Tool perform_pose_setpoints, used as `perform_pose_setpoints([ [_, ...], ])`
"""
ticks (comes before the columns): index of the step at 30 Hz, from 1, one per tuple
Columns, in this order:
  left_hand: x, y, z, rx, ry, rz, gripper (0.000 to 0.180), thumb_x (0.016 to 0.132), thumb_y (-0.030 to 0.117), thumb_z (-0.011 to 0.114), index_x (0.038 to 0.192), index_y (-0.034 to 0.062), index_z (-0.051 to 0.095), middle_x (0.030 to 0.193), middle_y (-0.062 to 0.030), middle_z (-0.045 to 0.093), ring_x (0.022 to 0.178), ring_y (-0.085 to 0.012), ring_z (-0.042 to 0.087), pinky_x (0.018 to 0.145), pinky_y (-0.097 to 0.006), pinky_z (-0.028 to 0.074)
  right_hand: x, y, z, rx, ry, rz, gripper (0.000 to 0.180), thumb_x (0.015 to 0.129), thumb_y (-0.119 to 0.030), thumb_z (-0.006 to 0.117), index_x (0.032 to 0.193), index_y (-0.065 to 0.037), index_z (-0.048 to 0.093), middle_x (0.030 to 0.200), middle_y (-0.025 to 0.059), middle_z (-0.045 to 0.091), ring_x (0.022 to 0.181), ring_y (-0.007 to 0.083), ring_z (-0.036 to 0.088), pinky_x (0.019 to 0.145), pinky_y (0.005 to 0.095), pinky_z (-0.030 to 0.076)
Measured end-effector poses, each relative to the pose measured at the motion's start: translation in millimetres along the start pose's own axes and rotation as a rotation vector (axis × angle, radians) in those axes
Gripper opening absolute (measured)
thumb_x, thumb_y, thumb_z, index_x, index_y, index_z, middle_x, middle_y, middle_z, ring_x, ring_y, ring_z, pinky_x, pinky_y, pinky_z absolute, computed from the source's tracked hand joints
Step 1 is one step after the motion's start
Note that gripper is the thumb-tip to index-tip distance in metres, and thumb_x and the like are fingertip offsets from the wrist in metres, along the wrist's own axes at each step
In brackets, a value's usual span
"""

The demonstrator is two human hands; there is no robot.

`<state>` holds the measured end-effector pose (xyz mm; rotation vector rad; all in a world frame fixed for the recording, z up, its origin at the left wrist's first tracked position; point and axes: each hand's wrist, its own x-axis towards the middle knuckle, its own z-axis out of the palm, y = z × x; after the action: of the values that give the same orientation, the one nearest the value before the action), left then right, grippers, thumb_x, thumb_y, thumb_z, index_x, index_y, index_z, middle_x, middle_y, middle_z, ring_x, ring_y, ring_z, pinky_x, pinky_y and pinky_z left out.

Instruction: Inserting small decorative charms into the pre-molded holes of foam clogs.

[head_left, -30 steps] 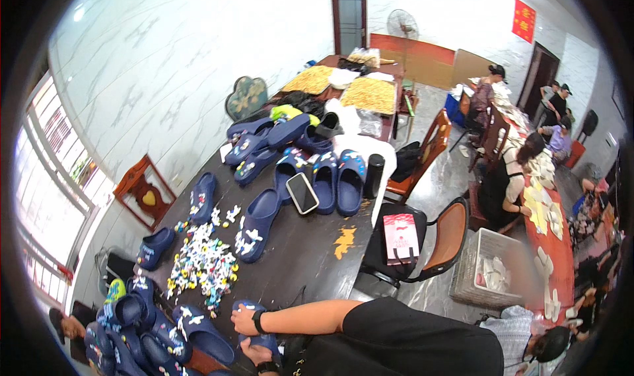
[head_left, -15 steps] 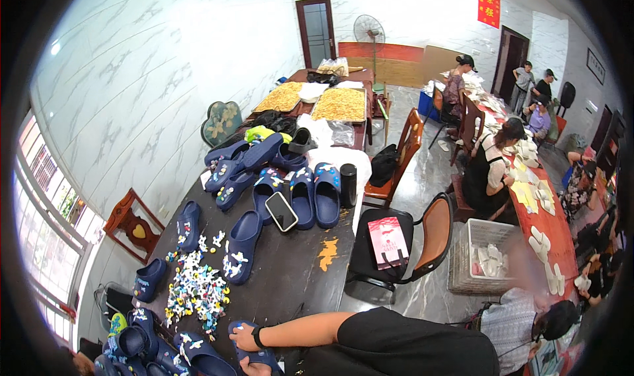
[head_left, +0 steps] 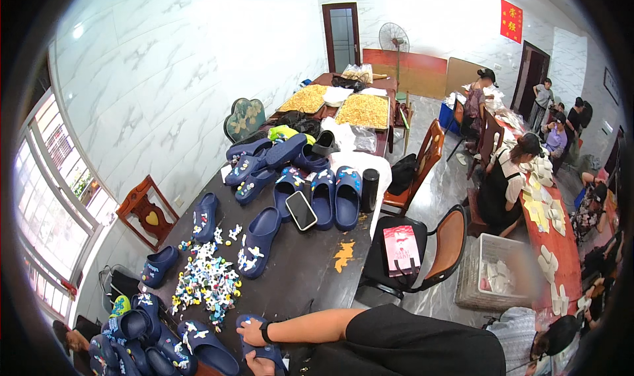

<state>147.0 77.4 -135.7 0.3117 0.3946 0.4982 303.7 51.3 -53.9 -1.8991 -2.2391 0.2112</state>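
A navy clog [head_left: 269, 351] lies at the table's near edge, with both my hands on it. My right hand [head_left: 251, 332], a black band at its wrist, is closed over the clog's upper part. At the lower edge, my left hand [head_left: 260, 365] grips the near side of the same clog; part of it is cut off. Whatever small piece might be under the fingers is hidden. Just left lies another navy clog [head_left: 209, 349] with white charms. Beyond it spreads a heap of small colourful shoe charms [head_left: 206, 280].
Piled navy clogs [head_left: 135, 330] crowd the lower left. More clogs [head_left: 322, 197], a phone [head_left: 301, 211] and a black bottle [head_left: 370, 189] stand farther back on the dark table [head_left: 307, 263]. A chair [head_left: 389, 240] holds a pink bag. Other people sit at a red table [head_left: 551, 234].
The whole view has shifted, so the scene sits slightly farther right in the picture. Both my hands stay on the clog with little visible movement.
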Motion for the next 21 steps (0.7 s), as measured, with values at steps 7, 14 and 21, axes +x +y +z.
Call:
perform_pose_setpoints([
  [7,-0.9,6.1,-38.1,0.052,0.160,-0.064,0.047,0.076,0.015,0.064,0.117,-0.0049,0.053,0.111,-0.0140,0.061,0.103,-0.0300,0.056,0.097,-0.041,0.042,-0.2,-0.9,7.9,0.009,-0.011,-0.010,0.021,0.081,-0.022,0.055,0.085,-0.010,0.072,0.118,0.0096,0.051,0.111,0.0300,0.047,0.082,0.0469,0.047],
  [14,-3.5,16.5,-61.2,0.164,-0.116,-0.098,0.015,0.080,0.028,0.055,0.084,0.0133,0.058,0.072,0.0041,0.056,0.057,-0.0096,0.055,0.050,-0.023,0.045,6.4,-3.7,6.3,-0.054,0.050,0.007,0.017,0.074,-0.023,0.059,0.077,-0.012,0.072,0.108,0.0094,0.056,0.104,0.0279,0.053,0.076,0.0457,0.049],
  [21,-6.8,-4.0,13.2,0.191,0.071,0.111,0.060,0.072,0.019,0.059,0.127,-0.0001,0.045,0.128,-0.0097,0.052,0.118,-0.0279,0.049,0.106,-0.040,0.033,-0.6,-4.3,9.6,-0.053,0.102,0.009,0.018,0.075,-0.022,0.058,0.072,-0.011,0.071,0.107,0.0089,0.054,0.103,0.0272,0.051,0.078,0.0451,0.048],
])
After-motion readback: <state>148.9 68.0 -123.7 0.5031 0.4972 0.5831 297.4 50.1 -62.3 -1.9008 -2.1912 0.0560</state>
